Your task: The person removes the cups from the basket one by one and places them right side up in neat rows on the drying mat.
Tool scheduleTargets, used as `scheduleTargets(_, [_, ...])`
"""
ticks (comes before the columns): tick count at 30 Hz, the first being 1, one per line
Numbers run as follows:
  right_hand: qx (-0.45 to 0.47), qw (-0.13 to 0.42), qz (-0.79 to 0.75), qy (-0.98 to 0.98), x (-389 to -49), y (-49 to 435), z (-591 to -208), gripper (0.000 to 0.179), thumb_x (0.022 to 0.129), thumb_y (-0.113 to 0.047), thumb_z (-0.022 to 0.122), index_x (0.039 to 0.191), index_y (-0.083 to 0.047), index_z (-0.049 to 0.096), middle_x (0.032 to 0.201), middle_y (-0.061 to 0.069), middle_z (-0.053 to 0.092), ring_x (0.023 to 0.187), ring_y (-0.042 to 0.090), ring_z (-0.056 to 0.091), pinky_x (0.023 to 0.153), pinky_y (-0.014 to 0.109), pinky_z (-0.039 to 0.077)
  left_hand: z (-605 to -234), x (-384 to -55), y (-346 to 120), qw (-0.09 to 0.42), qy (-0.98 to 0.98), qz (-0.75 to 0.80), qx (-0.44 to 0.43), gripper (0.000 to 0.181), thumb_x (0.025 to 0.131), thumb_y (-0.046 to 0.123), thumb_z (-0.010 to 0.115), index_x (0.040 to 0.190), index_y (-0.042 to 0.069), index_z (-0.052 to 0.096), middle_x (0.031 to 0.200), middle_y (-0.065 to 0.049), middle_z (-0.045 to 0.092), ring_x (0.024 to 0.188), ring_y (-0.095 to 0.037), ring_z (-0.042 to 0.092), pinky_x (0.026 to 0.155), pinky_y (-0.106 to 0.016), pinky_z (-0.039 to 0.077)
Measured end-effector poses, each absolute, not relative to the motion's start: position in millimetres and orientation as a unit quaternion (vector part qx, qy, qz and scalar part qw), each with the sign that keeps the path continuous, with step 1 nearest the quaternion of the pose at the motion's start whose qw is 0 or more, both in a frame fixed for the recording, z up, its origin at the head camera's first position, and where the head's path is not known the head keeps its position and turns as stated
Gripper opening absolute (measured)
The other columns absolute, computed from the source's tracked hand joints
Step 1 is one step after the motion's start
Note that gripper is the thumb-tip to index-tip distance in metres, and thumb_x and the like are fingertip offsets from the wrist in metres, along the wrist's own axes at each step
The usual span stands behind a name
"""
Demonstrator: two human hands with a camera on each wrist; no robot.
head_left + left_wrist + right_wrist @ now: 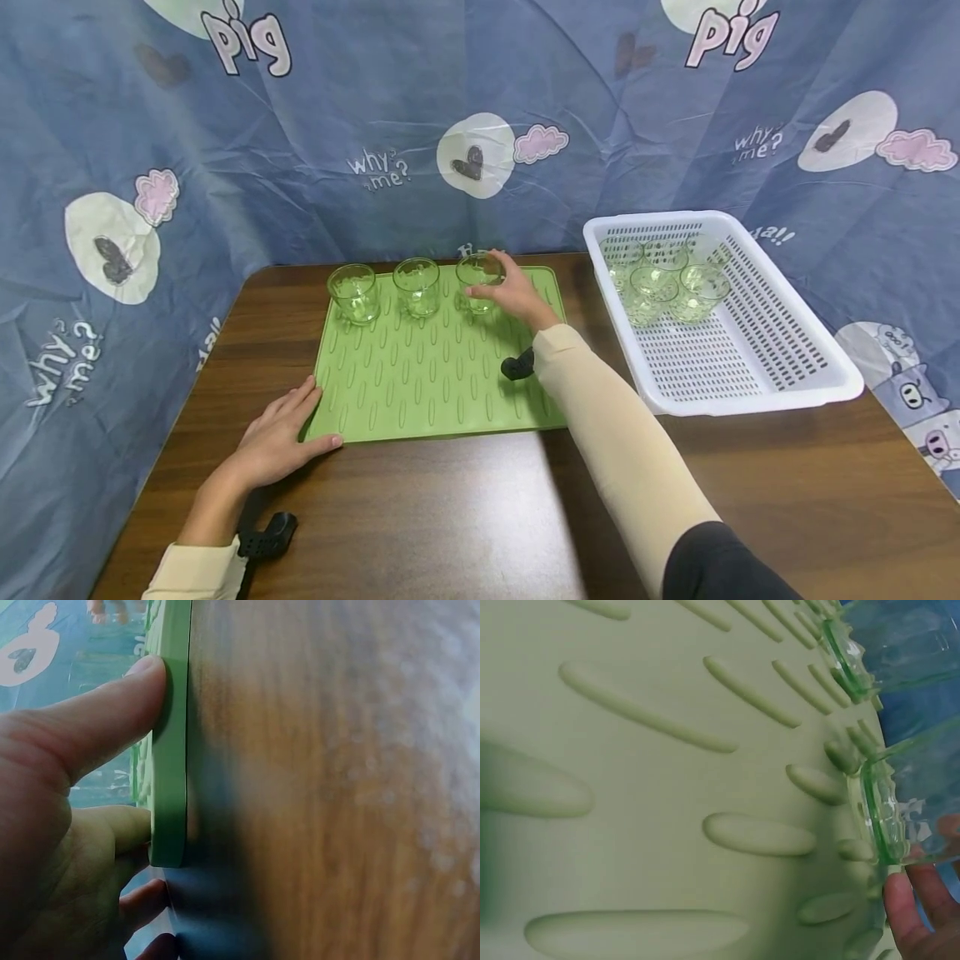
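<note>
Three clear, green-tinted drinking glasses stand in a row along the far edge of a ribbed green mat (420,375): a left glass (354,293), a middle glass (417,287) and a right glass (474,293). My right hand (516,292) holds the right glass, thumb on the near side and fingers round the far side. Its base rests on the mat in the right wrist view, with fingertips (901,900) against it. My left hand (273,437) lies with fairly straight fingers on the mat's near left corner, the thumb (120,712) on its edge.
A white perforated plastic basket (787,383) stands to the right of the mat, with several similar glasses (652,292) upright in its far left part. The brown wooden table (420,517) meets a blue printed cloth (315,100) behind and at the sides.
</note>
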State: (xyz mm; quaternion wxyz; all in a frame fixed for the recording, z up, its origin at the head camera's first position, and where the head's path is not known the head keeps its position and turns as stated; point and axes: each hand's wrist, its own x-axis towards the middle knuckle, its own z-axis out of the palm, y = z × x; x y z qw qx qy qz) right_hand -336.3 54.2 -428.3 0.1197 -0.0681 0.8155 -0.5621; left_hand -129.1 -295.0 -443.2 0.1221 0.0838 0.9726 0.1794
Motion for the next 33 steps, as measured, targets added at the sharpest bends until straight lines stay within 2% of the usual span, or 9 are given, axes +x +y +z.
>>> scheduleTargets(5, [-0.068, 0.123, -0.564, 0.814, -337, 55, -430, 0.092, 0.086, -0.03, 0.078, 0.159, -0.025, 0.023, 0.169, 0.001, 0.013, 0.152, 0.033, 0.025, 0.121, 0.052, 0.029, -443, -130, -295, 0.12, 0.972, 0.182, 0.084, 0.095, 0.09, 0.055, 0.064, 0.154, -0.005, 0.027, 0.164, -0.026, 0.018, 0.143, -0.053, 0.024, 0.102, -0.075, 0.026])
scheduleTargets(12, [-0.066, 0.118, -0.565, 0.814, -335, 57, -432, 0.092, 0.087, -0.031, 0.076, 0.159, -0.025, 0.021, 0.169, 0.002, 0.014, 0.147, 0.036, 0.035, 0.118, 0.054, 0.032, -441, -131, -293, 0.12, 0.971, 0.186, 0.084, 0.095, 0.09, 0.054, 0.064, 0.154, -0.005, 0.027, 0.164, -0.026, 0.018, 0.143, -0.052, 0.023, 0.104, -0.074, 0.025])
scheduleTargets(20, [-0.06, 0.112, -0.558, 0.82, -333, 57, -432, 0.091, 0.087, -0.031, 0.076, 0.159, -0.025, 0.021, 0.169, 0.002, 0.012, 0.148, 0.037, 0.032, 0.118, 0.056, 0.031, -440, -132, -291, 0.12, 0.971, 0.186, 0.088, 0.094, 0.091, 0.054, 0.064, 0.154, -0.005, 0.027, 0.163, -0.027, 0.018, 0.143, -0.053, 0.023, 0.104, -0.074, 0.025])
scheduleTargets(25, [-0.051, 0.117, -0.548, 0.827, -332, 56, -428, 0.102, 0.086, -0.03, 0.077, 0.161, -0.023, 0.007, 0.168, 0.01, 0.015, 0.15, 0.037, 0.03, 0.119, 0.054, 0.031, -442, -131, -291, 0.12, 0.972, 0.183, 0.091, 0.094, 0.09, 0.054, 0.064, 0.154, -0.005, 0.027, 0.163, -0.027, 0.019, 0.143, -0.053, 0.024, 0.103, -0.075, 0.026])
scheduleTargets(28, [-0.062, 0.097, -0.538, 0.835, -331, 53, -421, 0.11, 0.084, -0.027, 0.079, 0.161, -0.02, 0.001, 0.167, 0.014, 0.017, 0.15, 0.037, 0.03, 0.118, 0.054, 0.032, -443, -130, -294, 0.122, 0.972, 0.181, 0.089, 0.095, 0.091, 0.056, 0.063, 0.154, -0.005, 0.027, 0.163, -0.027, 0.018, 0.142, -0.053, 0.024, 0.102, -0.076, 0.027])
scheduleTargets(33, [-0.107, 0.027, -0.496, 0.861, -330, 51, -406, 0.108, 0.081, -0.026, 0.081, 0.161, -0.017, 0.008, 0.161, 0.016, 0.031, 0.148, 0.034, 0.034, 0.118, 0.052, 0.033, -445, -131, -296, 0.125, 0.972, 0.18, 0.087, 0.096, 0.091, 0.056, 0.063, 0.155, -0.005, 0.025, 0.164, -0.026, 0.016, 0.141, -0.055, 0.024, 0.101, -0.076, 0.026])
